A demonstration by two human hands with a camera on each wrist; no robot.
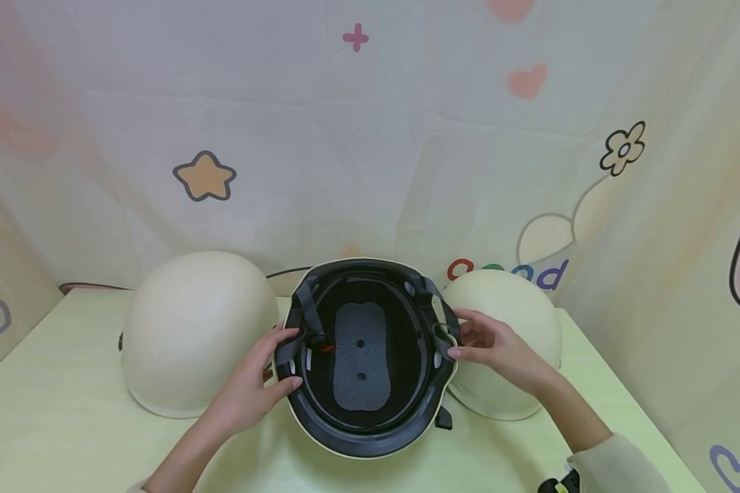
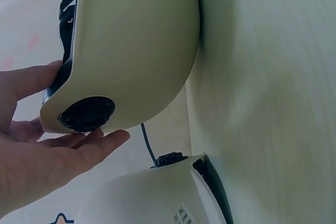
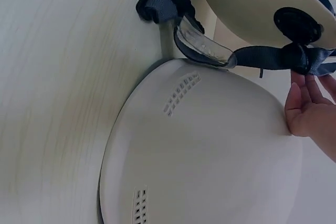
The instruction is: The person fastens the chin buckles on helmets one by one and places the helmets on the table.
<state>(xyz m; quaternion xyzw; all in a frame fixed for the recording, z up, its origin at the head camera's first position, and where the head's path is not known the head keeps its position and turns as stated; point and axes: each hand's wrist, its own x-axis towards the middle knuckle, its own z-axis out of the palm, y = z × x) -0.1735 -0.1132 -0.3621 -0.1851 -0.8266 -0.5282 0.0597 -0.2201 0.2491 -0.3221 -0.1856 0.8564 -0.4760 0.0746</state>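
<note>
A cream helmet [image 1: 362, 445] sits in the middle of the head view, its opening turned up toward me so the black lining and grey mesh pad show. My left hand [image 1: 249, 394] holds its left rim, thumb over the edge and fingers along the outer shell near a round black knob [image 2: 87, 114]. At the right rim, my right hand [image 1: 499, 346] pinches the dark strap [image 3: 268, 57] between thumb and fingers. That strap hangs outside the shell, ending in a black buckle [image 1: 443, 418]. Whether the shell touches the table is unclear.
Two more cream helmets stand dome up on the pale table [image 1: 49, 383]: a left one [image 1: 194, 329] and a right one [image 1: 506, 390], partly behind my right hand. A printed curtain [image 1: 345, 150] rises behind. A black object [image 1: 560, 483] shows by my right sleeve.
</note>
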